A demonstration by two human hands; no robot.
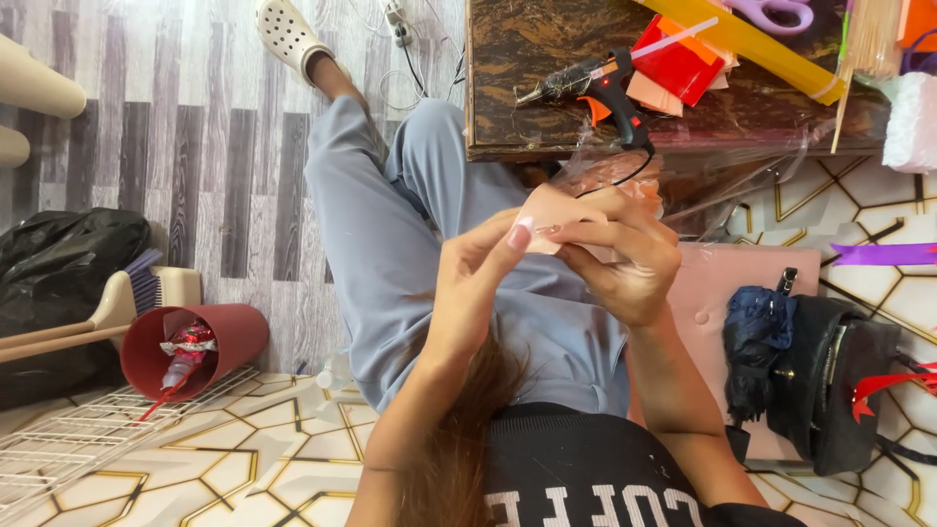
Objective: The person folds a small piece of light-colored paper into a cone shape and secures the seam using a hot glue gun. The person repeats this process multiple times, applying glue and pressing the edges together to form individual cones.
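1. A seated person in grey trousers pinches a small, pale pink piece of paper-like material (pixel 556 217) between both hands, held together above the lap.
2. The left hand (pixel 478 283) grips the piece's near edge between thumb and forefinger; the right hand (pixel 625 254) closes around its other side, fingers curled over it.
3. Crinkled clear plastic film (pixel 683 181) lies just beyond the right hand, partly under the pink piece.
4. A black hot-glue gun (pixel 595 83) rests on the dark marbled worktop (pixel 527 39) just past the hands, its cord trailing down toward them.
5. Beyond the gun, to the right, lie red and orange paper sheets (pixel 673 63), a long yellow strip (pixel 752 44) and purple scissors (pixel 776 12).
6. Right of the right arm, a black bag (pixel 830 381) sits on a pink cushioned seat (pixel 708 293).
7. Far left of the left hand, a dark red tipped-over bin (pixel 190 346) lies on the floor beside a brush (pixel 146 283).
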